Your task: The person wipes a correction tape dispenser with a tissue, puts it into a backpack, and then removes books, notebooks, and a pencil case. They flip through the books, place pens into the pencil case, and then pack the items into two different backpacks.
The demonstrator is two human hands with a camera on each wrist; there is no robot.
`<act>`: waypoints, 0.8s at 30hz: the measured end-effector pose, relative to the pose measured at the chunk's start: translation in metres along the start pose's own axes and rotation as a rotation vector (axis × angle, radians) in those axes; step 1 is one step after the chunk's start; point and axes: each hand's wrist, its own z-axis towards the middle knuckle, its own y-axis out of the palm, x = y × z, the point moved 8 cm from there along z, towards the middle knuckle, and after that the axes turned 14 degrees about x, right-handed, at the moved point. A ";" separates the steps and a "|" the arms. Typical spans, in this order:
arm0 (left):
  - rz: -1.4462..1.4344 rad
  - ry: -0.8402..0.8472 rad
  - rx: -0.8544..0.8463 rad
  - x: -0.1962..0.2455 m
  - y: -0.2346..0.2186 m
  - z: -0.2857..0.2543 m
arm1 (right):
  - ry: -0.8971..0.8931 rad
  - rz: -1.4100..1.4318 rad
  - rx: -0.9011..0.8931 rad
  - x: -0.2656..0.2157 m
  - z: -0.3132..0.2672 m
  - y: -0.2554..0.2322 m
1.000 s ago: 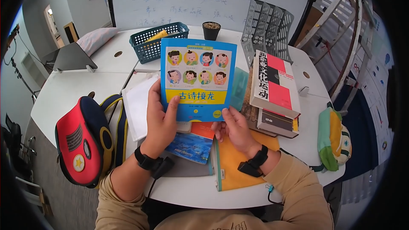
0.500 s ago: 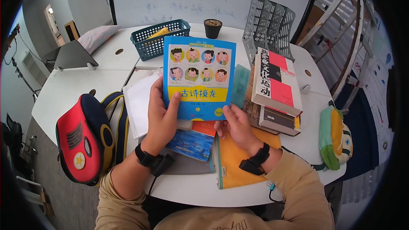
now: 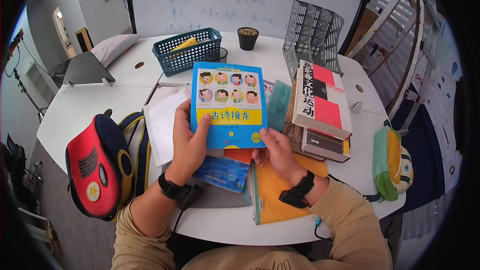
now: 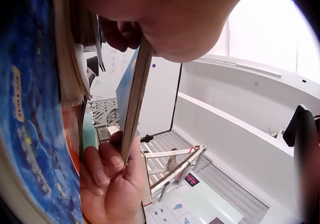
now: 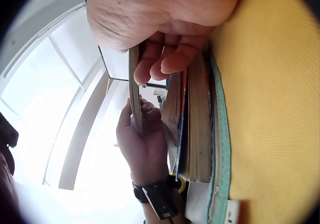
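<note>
A blue book (image 3: 229, 105) with eight cartoon children on its cover stands tilted up in both hands, cover toward the head camera. The left hand (image 3: 189, 137) grips its lower left side, thumb on the cover. At the lower right corner the right hand (image 3: 279, 154) pinches it with the thumb in front and fingers behind. Edge-on, the closed book (image 4: 135, 101) shows its page block in the left wrist view, the right hand (image 4: 112, 184) below. Under it lie a blue sea-picture book (image 3: 222, 174) and a yellow zip pouch (image 3: 280, 197).
Thick books (image 3: 322, 100) are stacked at the right, before a grey file rack (image 3: 312, 35). A red backpack (image 3: 92, 170) sits left, a green-yellow pouch (image 3: 392, 162) far right. A teal basket (image 3: 187, 52) and potted plant (image 3: 247, 38) stand at the back; white papers (image 3: 167, 125) lie left.
The blue book has moved lower and slightly left, its top tilting back, uncovering part of the table behind it. Both hands keep their hold on it.
</note>
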 end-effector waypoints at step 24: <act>0.014 0.022 0.002 0.004 0.000 0.001 | -0.017 -0.004 -0.019 -0.001 -0.003 0.002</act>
